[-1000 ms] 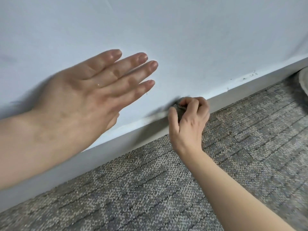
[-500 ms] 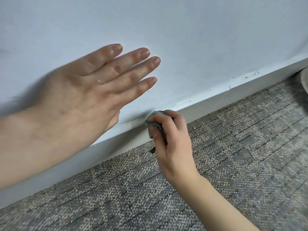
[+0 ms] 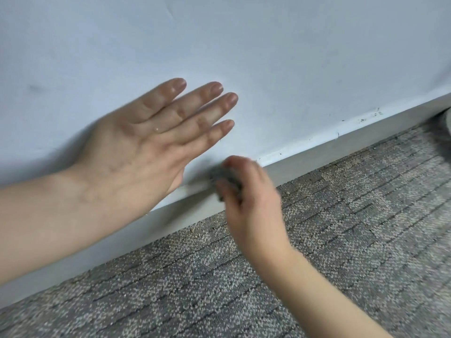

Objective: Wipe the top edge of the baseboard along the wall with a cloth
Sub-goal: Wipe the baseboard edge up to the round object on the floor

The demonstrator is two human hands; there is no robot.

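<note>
A grey baseboard [image 3: 324, 152] runs diagonally along the foot of the pale wall, rising to the right. My right hand [image 3: 251, 203] is blurred and shut on a small grey cloth [image 3: 220, 178], which is pressed against the baseboard's top edge near the middle of the view. Only a bit of the cloth shows between thumb and fingers. My left hand [image 3: 144, 152] lies flat and open on the wall just left of the cloth, fingers pointing up and right. Dark specks of dirt [image 3: 366, 118] sit above the top edge farther right.
Grey patterned carpet [image 3: 341, 240] covers the floor below the baseboard. A pale rounded object [image 3: 447, 120] is cut off at the right edge beside the baseboard. The wall [image 3: 244, 45] fills the upper half.
My right hand with the cloth has slid left and down along the baseboard's top edge, ending close under my left hand. The left hand has stayed on the wall.
</note>
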